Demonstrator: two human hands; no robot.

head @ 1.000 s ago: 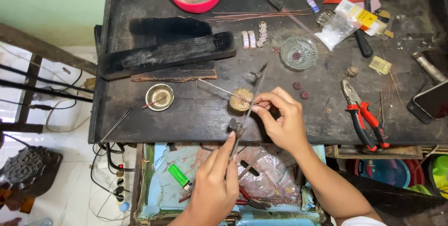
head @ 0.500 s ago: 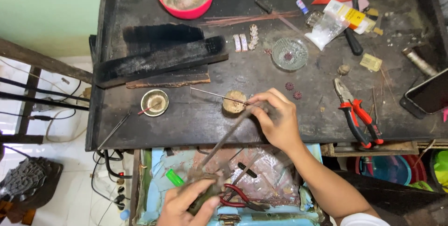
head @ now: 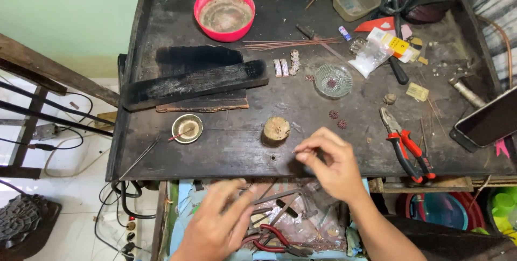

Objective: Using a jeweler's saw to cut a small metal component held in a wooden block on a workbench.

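My right hand [head: 329,165] hovers over the front edge of the dark workbench [head: 226,156], thumb and forefinger pinched together; nothing shows between the fingertips. A small round wooden block [head: 276,129] stands just left of and behind it. Lower down, my left hand [head: 215,226] is blurred by motion, its fingers stretched over the open drawer [head: 180,202] below the bench. A thin grey metal tool [head: 276,196] lies by its fingertips; whether the hand grips it is unclear. Red-handled pliers [head: 272,239] lie in the drawer.
On the bench are a brass dish [head: 187,128], charred black wooden blocks [head: 196,80], a pink bowl [head: 224,13], a glass dish [head: 333,80], thin copper wires [head: 291,43], more red-handled pliers [head: 407,147] and a phone [head: 487,121] at the right edge. Cables hang at the left.
Both hands held a long thin metal tool near the wooden block. My left hand carried it down into the drawer, while my right hand let go and stayed pinched at the bench edge.
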